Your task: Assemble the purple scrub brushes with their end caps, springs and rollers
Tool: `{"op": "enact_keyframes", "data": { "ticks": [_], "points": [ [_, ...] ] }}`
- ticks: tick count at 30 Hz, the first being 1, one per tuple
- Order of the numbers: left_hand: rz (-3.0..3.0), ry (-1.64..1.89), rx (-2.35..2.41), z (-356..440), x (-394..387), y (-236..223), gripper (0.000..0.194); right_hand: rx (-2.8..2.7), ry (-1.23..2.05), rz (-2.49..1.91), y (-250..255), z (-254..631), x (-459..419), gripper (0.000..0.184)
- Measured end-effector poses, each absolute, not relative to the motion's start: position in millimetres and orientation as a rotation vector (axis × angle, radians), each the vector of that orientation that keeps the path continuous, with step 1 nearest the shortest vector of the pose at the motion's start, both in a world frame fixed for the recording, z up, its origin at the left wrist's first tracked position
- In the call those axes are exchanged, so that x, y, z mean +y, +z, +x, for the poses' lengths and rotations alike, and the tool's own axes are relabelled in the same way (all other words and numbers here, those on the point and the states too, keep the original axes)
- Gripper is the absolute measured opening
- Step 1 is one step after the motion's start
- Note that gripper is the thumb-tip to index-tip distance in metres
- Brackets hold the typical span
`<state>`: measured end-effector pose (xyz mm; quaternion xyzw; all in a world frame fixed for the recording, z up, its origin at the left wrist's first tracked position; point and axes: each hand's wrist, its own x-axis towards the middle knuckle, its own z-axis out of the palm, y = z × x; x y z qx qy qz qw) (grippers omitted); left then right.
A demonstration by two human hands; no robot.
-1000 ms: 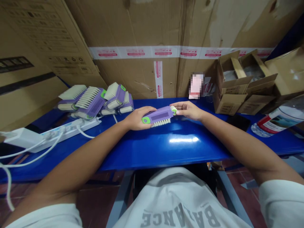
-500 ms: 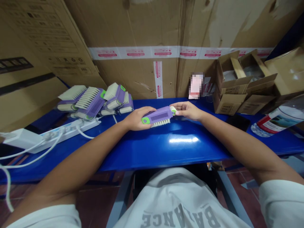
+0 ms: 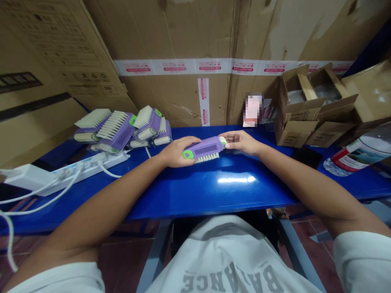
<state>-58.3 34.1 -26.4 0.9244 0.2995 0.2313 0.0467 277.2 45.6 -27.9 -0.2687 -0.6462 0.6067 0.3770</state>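
Observation:
A purple brush (image 3: 207,148) with green ends and cream bristles is held just above the blue table, its bristles pointing down and toward me. My left hand (image 3: 181,152) is closed around its left end, by the green patch with a hole. At the brush's right end, my right hand (image 3: 240,142) pinches the small cream and green end piece between thumb and fingers. Whether that piece is joined to the brush, I cannot tell. More purple brushes with cream bristles (image 3: 115,126) lie in a pile at the back left of the table.
A white power strip (image 3: 88,170) with plugged-in cables lies on the left of the blue table (image 3: 195,195). Small open cardboard boxes (image 3: 297,132) are stacked at the right, near a clear plastic bottle (image 3: 356,152). Large cardboard (image 3: 177,36) stands behind the table.

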Motion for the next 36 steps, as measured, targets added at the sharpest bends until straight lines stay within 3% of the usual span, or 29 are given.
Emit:
{"op": "enact_keyframes", "data": {
  "ticks": [12,26,36],
  "points": [
    [2.821,0.740,0.892,-57.4,34.2,-27.4,0.068,-1.651,1.524,-0.702,-29.4,276.3,46.6,0.059],
    [2.836,0.725,0.960,-56.0,32.8,-28.6,0.072,-1.649,1.299,-0.873,-19.8,270.4,42.7,0.081],
    [2.804,0.721,0.957,-57.1,33.3,-26.2,0.068,-1.675,1.326,-0.971,-6.8,272.8,36.9,0.076]
  ]
}}
